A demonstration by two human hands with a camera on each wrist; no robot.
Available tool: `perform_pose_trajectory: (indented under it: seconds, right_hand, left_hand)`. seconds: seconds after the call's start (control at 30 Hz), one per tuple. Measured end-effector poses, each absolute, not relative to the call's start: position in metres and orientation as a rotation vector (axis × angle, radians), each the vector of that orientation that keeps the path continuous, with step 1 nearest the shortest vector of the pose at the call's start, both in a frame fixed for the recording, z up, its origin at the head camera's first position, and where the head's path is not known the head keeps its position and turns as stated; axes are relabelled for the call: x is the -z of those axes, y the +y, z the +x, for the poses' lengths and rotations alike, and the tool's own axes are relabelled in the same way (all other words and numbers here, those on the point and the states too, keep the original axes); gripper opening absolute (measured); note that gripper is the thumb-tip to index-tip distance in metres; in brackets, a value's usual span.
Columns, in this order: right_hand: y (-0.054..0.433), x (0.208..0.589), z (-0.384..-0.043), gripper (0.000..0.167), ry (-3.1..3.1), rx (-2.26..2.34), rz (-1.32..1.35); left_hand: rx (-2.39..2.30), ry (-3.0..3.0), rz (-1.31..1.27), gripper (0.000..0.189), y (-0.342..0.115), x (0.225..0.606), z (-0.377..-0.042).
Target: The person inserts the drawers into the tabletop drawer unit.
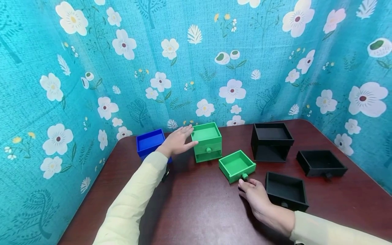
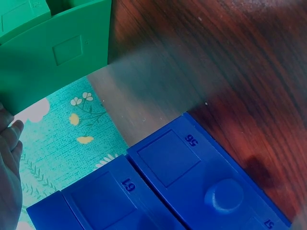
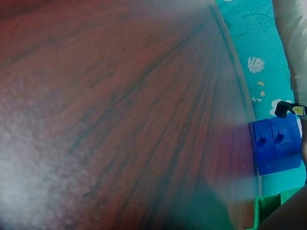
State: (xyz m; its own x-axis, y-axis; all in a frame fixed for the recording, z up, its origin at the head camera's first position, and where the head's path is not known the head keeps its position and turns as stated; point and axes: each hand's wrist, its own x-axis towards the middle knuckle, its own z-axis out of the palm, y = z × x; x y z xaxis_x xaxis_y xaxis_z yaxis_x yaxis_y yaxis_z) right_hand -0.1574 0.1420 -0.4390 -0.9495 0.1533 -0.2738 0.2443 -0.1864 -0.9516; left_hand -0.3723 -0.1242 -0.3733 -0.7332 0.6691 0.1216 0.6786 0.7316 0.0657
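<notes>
My left hand, fingers straight and thumb spread, reaches to the upper left side of the green drawer cabinet. The cabinet has an open tray top, a closed upper drawer with a round knob and a bare lower slot. In the left wrist view its side panel stands beside my fingertips. Right of the cabinet, a green drawer lies on the table, its knob towards me. My right hand is just below that knob, fingers loosely bent; contact is unclear.
A blue drawer cabinet stands behind my left forearm. On the right are a black cabinet with a bare lower slot and two loose black drawers, one beside my right hand and another farther right. A floral curtain hangs behind the table.
</notes>
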Motion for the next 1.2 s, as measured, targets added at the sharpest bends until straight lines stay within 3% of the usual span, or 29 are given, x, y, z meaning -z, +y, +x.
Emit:
perform_pose_trajectory:
  seconds: [1.2]
  right_hand:
    - [0.140, 0.453, -0.183, 0.043, 2.031, 2.420, 0.606]
  left_hand:
    - [0.191, -2.836, -1.104, 0.076, -0.125, 0.376, -0.374]
